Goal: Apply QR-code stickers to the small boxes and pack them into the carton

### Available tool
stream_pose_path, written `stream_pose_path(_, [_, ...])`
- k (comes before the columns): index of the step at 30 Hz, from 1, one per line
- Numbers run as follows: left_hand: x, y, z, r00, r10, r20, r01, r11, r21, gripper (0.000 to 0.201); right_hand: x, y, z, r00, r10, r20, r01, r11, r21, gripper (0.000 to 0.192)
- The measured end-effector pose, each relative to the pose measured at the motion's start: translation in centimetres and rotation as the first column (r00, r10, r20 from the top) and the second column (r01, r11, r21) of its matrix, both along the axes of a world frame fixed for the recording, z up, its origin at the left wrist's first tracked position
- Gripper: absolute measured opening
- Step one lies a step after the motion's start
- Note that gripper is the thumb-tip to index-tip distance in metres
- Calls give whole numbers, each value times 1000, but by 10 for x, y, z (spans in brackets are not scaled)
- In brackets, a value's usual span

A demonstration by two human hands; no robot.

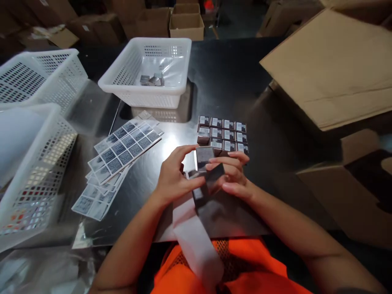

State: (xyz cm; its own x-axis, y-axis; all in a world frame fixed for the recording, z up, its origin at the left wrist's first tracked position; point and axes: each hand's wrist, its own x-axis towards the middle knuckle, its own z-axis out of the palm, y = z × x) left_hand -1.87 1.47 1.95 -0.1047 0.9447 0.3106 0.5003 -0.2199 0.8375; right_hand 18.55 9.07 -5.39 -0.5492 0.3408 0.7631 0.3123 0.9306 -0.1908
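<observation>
One strip of white paper point(196, 241) is draped over the near edge of the worktop point(229, 73), its lower end laid over an orange garment point(254, 265). At the near left corner, clear plastic point(45, 269) is seen, and at the right an opened carton point(330, 192) is placed.

Above the strip, a small dark box point(216, 174) is pinched between the thumb and fingers of the right hand point(237, 173). The thumb and index finger of the left hand point(173, 175) are spread apart: the index fingertip is set at the edge of a grey-topped box point(204, 156), the thumb tip close to the dark one. Whether anything is gripped by the left fingers cannot be told.

Just beyond the hands, small barcoded boxes point(228, 134) are packed in rows, side by side. To their left, sheets of square labels point(122, 149) are fanned over one another. At the far left, one white basket point(54, 116) is placed in front of another point(59, 61).

Farther out, a few small metallic boxes point(153, 80) are held on clear plastic in a white perforated basket point(143, 90). At the right, a large cardboard carton point(333, 65) is set at a slant. Beyond the worktop, more cartons point(186, 30) are ranged in dim light.
</observation>
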Motion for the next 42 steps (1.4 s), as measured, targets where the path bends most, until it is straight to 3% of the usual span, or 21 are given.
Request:
stream_pose_path(7, [0,0,1,1000,1,-6,-1,1000,9,42,-2,0,45,967,254,14,-251,943,219,19])
stream_pose_path(9, [-1,-1,-1,1000,-5,-23,5,1000,-14,45,-7,-1,54,963,269,16,-261,919,296,19])
stream_pose_path(12, [-3,-3,-2,993,-31,-117,22,997,-74,57,-11,-3,62,958,244,151,-284,882,377,18])
stream_pose_path(14, [-4,-3,-1,988,-44,-147,32,996,-87,54,-8,-4,66,945,259,200,-312,896,316,22])
stream_pose_path(17, [-3,-2,1,996,3,-87,-10,997,-71,41,2,-3,74,964,267,9,-267,964,9,30])
stream_pose_path(20, [-1,0,0,995,96,-17,-98,986,-135,44,10,-2,85,921,224,-318,-299,931,-208,37])
stream_pose_path(22, [1,0,-3,993,117,-9,-117,982,-147,47,10,-3,90,850,191,-492,-356,896,-267,25])
stream_pose_path(25, [3,0,-9,993,110,-40,-112,991,-74,48,7,-9,97,790,73,-609,-424,782,-457,12])
stream_pose_path(28, [4,-1,-13,990,103,-94,-104,995,-4,46,7,-12,101,844,-25,-536,-440,539,-718,14])
stream_pose_path(30, [4,-1,-15,990,74,-118,-71,997,26,47,8,-12,102,901,-22,-434,-397,363,-843,22])
stream_pose_path(33, [4,-3,-16,988,32,-149,-23,998,64,48,9,-10,100,931,-4,-366,-358,190,-914,42])
stream_pose_path(35, [5,-4,-16,986,20,-165,-9,998,65,48,8,-8,98,936,-24,-350,-343,154,-927,47])
stream_pose_path(42, [7,-6,-17,984,53,-172,-43,997,64,48,5,-10,96,939,-85,-334,-315,179,-932,52])
